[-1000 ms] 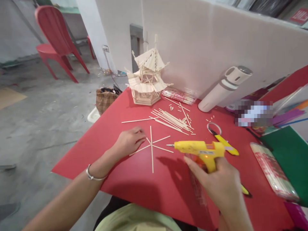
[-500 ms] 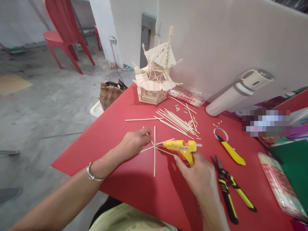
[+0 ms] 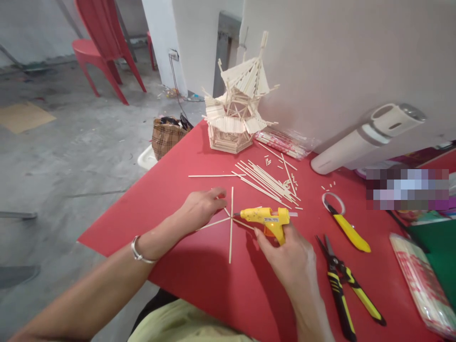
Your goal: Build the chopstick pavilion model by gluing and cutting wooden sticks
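Grip spread flat, the left hand (image 3: 201, 209) pins the light, brittle crossed sticks (image 3: 231, 240), apparently near their joint; the right hand (image 3: 290, 259) clasps the glue gun (image 3: 265, 216) by its handle.

The person's left hand (image 3: 201, 209) and right hand (image 3: 288, 256) are bare, as are both forearms, a thin silvery metal bangle (image 3: 138, 249) circles the left wrist, and at the lower edge show a pale yellow-green top (image 3: 192, 325) and a dark garment (image 3: 160, 304) beside it.
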A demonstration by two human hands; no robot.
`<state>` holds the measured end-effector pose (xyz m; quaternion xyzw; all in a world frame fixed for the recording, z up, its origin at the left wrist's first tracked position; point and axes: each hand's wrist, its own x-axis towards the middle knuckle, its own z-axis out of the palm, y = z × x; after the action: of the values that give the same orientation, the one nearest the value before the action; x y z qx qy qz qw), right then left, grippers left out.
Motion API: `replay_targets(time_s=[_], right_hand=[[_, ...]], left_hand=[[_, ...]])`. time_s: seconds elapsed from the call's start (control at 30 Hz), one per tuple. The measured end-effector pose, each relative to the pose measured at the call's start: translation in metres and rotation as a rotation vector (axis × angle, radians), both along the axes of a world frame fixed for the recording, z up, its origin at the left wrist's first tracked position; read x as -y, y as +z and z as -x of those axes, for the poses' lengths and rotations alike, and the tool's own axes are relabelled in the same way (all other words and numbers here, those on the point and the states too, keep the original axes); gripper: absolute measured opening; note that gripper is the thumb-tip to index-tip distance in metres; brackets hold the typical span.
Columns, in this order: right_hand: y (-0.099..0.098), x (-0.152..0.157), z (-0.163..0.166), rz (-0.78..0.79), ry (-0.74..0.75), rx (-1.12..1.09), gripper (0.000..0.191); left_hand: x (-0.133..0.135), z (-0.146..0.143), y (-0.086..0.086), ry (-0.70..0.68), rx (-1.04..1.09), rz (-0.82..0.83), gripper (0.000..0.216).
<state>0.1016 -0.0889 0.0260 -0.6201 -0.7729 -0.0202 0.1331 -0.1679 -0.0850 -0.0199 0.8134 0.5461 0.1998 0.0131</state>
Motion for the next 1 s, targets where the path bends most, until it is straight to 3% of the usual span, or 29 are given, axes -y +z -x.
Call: replay_targets(time_s=[0.13, 0.3, 0.47, 0.63, 1.0], right_hand=[[0.004, 0.004, 0.003, 0.03, -0.033, 0.004, 0.067], [0.008, 0.01, 0.005, 0.031, -0.068, 0.038, 0.046], [0.018, 0.015, 0.011, 0.017, -0.105, -0.007, 0.035], [0.022, 0.019, 0.014, -0.029, -0.114, -0.016, 0.031], [0.028, 0.022, 0.018, -0.131, -0.088, -0.206, 0.034]], left_hand=[[-0.002, 0.002, 0.002, -0.029, 0.008, -0.018, 0.028], [-0.006, 0.004, 0.009, -0.081, 0.039, -0.036, 0.023], [-0.001, 0.004, 0.014, -0.087, 0.226, 0.132, 0.022], [0.004, 0.004, 0.021, -0.16, 0.432, 0.131, 0.03], [0.011, 0.002, 0.042, -0.046, 0.837, 0.371, 0.024]])
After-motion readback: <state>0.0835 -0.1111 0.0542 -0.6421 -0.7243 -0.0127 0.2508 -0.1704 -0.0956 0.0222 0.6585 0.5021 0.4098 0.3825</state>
